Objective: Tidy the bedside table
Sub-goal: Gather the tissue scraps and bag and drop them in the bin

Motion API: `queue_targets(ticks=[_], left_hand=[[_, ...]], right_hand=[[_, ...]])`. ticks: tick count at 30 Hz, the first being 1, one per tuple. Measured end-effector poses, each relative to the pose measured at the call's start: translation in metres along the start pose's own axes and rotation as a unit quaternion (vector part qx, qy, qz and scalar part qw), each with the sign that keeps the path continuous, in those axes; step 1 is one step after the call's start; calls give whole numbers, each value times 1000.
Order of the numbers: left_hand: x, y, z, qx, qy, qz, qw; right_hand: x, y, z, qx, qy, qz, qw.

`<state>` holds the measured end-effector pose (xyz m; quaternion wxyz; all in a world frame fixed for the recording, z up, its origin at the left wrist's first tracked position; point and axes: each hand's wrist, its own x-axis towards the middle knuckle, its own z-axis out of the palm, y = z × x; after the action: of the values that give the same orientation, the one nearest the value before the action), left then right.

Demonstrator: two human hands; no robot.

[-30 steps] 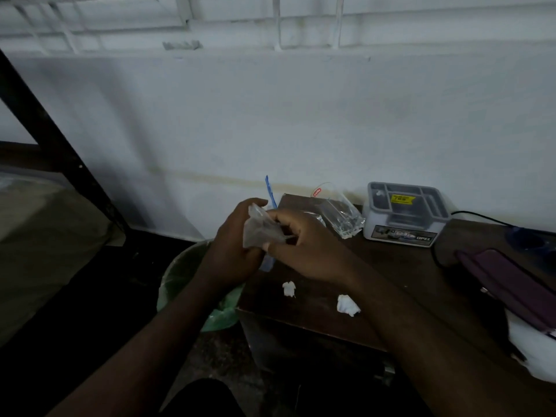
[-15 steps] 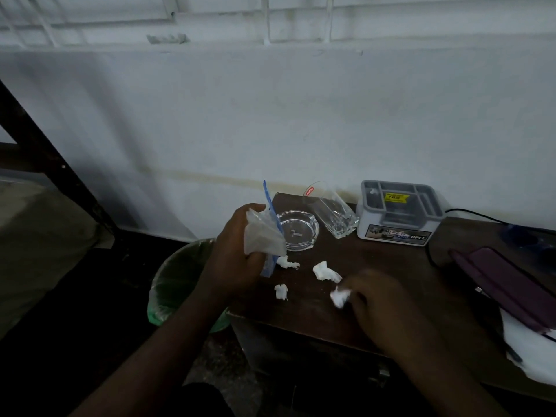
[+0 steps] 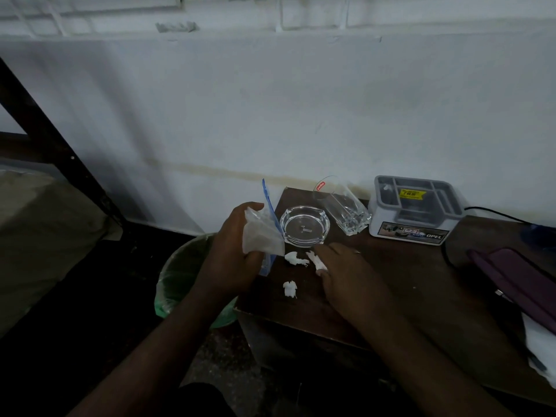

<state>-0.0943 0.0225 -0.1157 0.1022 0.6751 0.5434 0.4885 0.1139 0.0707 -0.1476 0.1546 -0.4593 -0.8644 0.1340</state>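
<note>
dim room, white wall (image 3: 301, 109), dark bed frame (image 3: 45, 130)

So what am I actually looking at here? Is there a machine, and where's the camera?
No machine: a person works with bare hands, and one camera worn on their head looks down at them. The left hand holds a clear plastic bag with a blue strip. The right hand reaches for a white paper scrap; two more scraps lie near it. On the brown bedside table stand a glass ashtray, a tilted drinking glass and a grey organiser tray; a purple case lies at the right. A green-lined bin stands on the floor beside the table.
</note>
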Motion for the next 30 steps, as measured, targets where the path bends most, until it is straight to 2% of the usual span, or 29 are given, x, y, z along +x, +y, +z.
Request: queue_targets(ticks=[3,5,7,12,16,18,20,22,24,27,30], left_hand=[[-4,3,-4,2,4,0,1000],[-6,4,-6,10,3,-9,1000],[-7,4,-8,16,3,-18,1000],[-7,5,-13,11,13,-10,1000],[-9,3,-17,20,11,-4,1000],[-9,1,-19,20,11,-6,1000],[-9,0,-18,12,12,-5,1000],[-9,-1,-17,6,10,-7,1000],[-11,-3,-15,-1,8,-15,1000],[-16,-6,-16,-5,11,-16,1000],[-19,-10,-19,-5,21,-7,1000]], right_hand=[[2,-2,-2,-16,-60,10,998],[1,-3,-6,-10,-45,10,999],[-4,-14,-9,40,-11,-29,999],[-25,-47,10,58,-32,-99,993],[-26,-41,30,118,-39,-62,990],[-16,-34,32,111,-48,-65,991],[-2,-29,25,133,-10,-44,990],[11,-25,23,94,30,-49,994],[18,-23,28,47,11,-59,997],[21,-29,36,72,-32,-43,996],[16,-31,39,68,-19,-50,996]])
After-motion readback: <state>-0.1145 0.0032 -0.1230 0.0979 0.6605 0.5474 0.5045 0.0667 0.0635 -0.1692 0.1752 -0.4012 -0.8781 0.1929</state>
